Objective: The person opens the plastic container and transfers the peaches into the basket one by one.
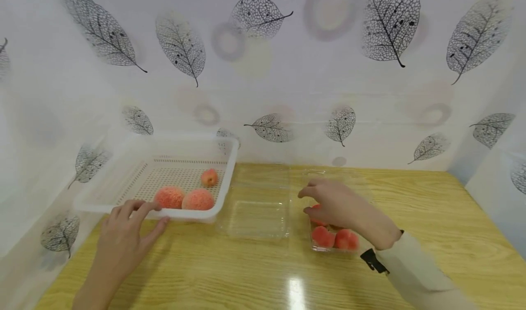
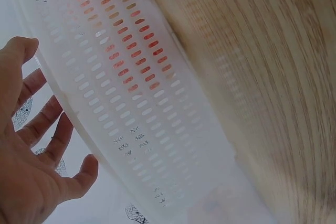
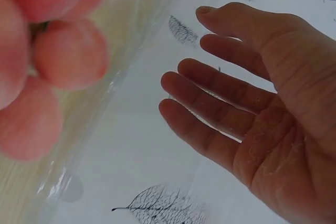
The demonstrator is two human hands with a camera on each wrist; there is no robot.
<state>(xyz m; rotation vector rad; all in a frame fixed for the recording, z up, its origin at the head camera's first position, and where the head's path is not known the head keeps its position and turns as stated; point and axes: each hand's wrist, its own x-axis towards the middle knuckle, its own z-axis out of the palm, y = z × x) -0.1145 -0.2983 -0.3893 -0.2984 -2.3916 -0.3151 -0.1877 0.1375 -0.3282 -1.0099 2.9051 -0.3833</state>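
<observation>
A white perforated plastic basket [image 1: 233, 164] stands at the left with several peaches in it, including one near the right wall [image 1: 209, 177] and one at the front [image 1: 198, 200]. My left hand [image 1: 123, 237] holds its front rim, fingers over the edge and thumb on the near side. A clear plastic box [image 1: 320, 248] lies at the right, several red peaches [image 1: 323, 237] inside. Above the box hangs my right hand [image 1: 339, 205], hiding part of the fruit. In the right wrist view its fingers [image 3: 210, 93] are spread and nothing is in them.
Left of the filled part lies a clear plastic lid [image 1: 259, 218], flat on the wood-grain table [image 1: 197, 264]. A white cloth with leaf prints [image 1: 304, 86] hangs behind the table and along its sides. A bright reflection shows near the front.
</observation>
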